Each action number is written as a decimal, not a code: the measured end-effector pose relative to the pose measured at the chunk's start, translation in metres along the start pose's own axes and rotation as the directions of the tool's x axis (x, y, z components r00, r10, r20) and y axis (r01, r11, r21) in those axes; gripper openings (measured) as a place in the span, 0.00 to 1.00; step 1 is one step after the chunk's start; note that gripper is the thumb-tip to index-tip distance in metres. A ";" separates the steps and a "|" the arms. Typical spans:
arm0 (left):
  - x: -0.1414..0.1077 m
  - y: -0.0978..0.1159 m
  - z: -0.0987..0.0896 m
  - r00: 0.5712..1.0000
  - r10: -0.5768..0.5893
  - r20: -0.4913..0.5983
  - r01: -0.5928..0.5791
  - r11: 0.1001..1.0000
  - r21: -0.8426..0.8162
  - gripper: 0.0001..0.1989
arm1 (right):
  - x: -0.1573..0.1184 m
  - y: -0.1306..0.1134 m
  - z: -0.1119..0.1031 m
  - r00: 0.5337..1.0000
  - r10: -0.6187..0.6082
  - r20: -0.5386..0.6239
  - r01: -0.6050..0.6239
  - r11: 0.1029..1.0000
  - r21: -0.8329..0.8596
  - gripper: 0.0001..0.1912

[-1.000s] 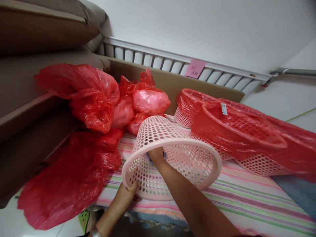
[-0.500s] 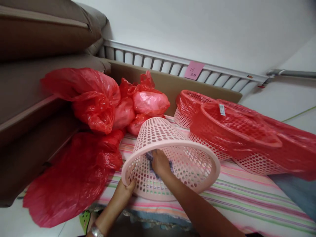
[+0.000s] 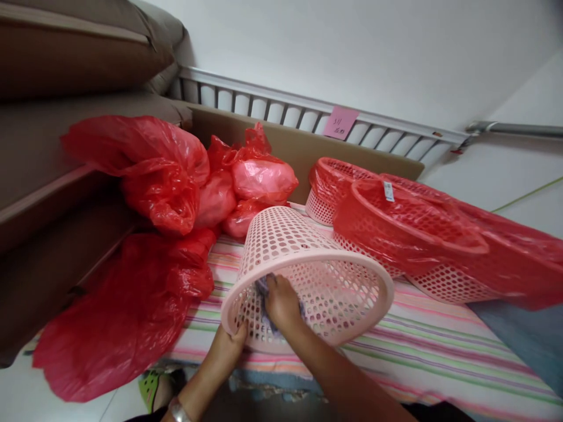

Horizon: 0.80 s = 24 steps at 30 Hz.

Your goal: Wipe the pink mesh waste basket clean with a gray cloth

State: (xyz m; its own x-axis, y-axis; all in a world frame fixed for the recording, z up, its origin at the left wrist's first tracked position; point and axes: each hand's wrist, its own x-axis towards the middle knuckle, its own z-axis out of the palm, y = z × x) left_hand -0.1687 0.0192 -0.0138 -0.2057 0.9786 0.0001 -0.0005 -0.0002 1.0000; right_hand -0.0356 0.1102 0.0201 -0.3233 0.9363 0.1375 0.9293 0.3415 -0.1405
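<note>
A pink plastic basket full of round holes lies on its side on the striped cloth, its mouth facing me. My left hand grips the lower left of its rim, thumb on the inside. Inside the basket, my right hand holds a bunched grey-purple cloth against the lower left wall. Part of that cloth is hidden under my fingers.
Red plastic bags, some filled, are heaped on the left beside stacked brown cushions. On the right stand several baskets wrapped in red plastic. A white railing with a pink note runs along the back.
My right hand and the cloth have shifted slightly down and toward the basket's mouth. The basket has tilted a little, with my left hand still on its rim. The whole view has shifted slightly.
</note>
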 end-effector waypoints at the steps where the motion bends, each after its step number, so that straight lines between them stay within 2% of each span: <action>1: 0.000 0.001 0.000 1.000 -0.015 -0.015 0.015 1.000 0.002 0.26 | 0.021 -0.001 0.001 1.000 0.014 -0.025 -0.014 1.000 0.023 0.22; 4: -0.002 0.007 -0.001 0.996 -0.078 -0.031 0.078 0.997 -0.002 0.27 | 0.073 -0.002 0.004 0.996 0.051 -0.072 -0.042 0.991 0.129 0.21; 6: -0.004 0.014 -0.005 0.992 -0.122 -0.010 0.122 0.992 -0.015 0.28 | 0.092 -0.002 0.005 0.994 0.076 -0.079 -0.059 0.979 0.193 0.21; 10: -0.001 0.035 -0.020 0.990 -0.140 0.034 0.139 0.990 0.037 0.23 | 0.104 0.002 0.009 0.992 0.094 -0.080 -0.071 0.966 0.249 0.22; 14: 0.008 0.041 -0.030 0.991 -0.122 -0.057 0.127 0.988 0.091 0.21 | 0.101 0.004 0.007 0.997 0.046 -0.068 -0.033 0.982 0.185 0.21; 17: 0.011 0.035 -0.030 0.993 -0.078 -0.089 0.085 0.994 0.070 0.23 | 0.085 -0.001 0.003 1.000 -0.005 -0.015 0.006 0.999 0.045 0.20; 19: 0.011 0.029 -0.029 0.993 -0.075 -0.087 0.080 0.995 0.062 0.24 | 0.061 -0.007 0.001 0.999 -0.030 0.014 0.030 1.000 -0.004 0.19; 24: 0.009 0.022 -0.028 0.994 -0.064 -0.083 0.068 0.996 0.051 0.24 | -0.036 -0.017 -0.003 0.992 -0.092 0.081 0.093 0.996 0.000 0.23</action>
State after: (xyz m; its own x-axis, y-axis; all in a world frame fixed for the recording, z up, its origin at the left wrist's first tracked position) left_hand -0.1981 0.0224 0.0086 -0.2860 0.9561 -0.0639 0.0350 0.0771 0.9964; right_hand -0.0394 0.0707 0.0205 -0.4211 0.9043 0.0704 0.8953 0.4269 -0.1271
